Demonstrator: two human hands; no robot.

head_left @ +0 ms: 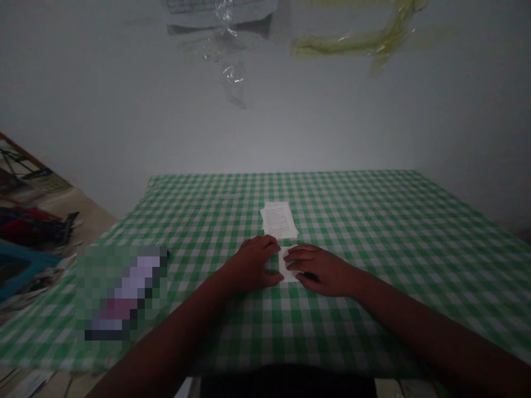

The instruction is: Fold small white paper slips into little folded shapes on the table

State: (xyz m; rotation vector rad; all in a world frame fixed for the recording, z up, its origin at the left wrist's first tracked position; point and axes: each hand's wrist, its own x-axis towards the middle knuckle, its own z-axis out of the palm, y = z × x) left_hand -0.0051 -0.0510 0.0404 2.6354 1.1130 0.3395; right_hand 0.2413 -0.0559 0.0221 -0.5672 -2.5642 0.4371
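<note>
Pressing lightly on a small white rectangular paper slip (pixel 288 264), the person's two bare hands meet at the middle of a green-and-white gingham cotton tablecloth (pixel 373 249). The slip lies flat between them, mostly covered by the fingers. The left hand (pixel 251 265) sits with its fingers gently curved, their tips at the slip's left edge, while the right hand (pixel 321 270) reaches in from the other side with its fingers long and flat across the slip. Neither hand is clenched, and no pinch shows; the fingers look relaxed yet deliberate, as if steadying the thin paper against the soft cloth. Just beyond the fingertips lies a white printed paper sheet (pixel 279 219), slightly askew, its thin surface crossed by lines of small text too tiny to read. A small dark object (pixel 310 276) peeks from under the right hand, too hidden to identify. To the left, a pixelated patch (pixel 122 293) conceals something on the cloth. Crinkled clear plastic (pixel 232 83) and a yellow-green strip (pixel 352 47) cling to the smooth white wall (pixel 265 132).
</note>
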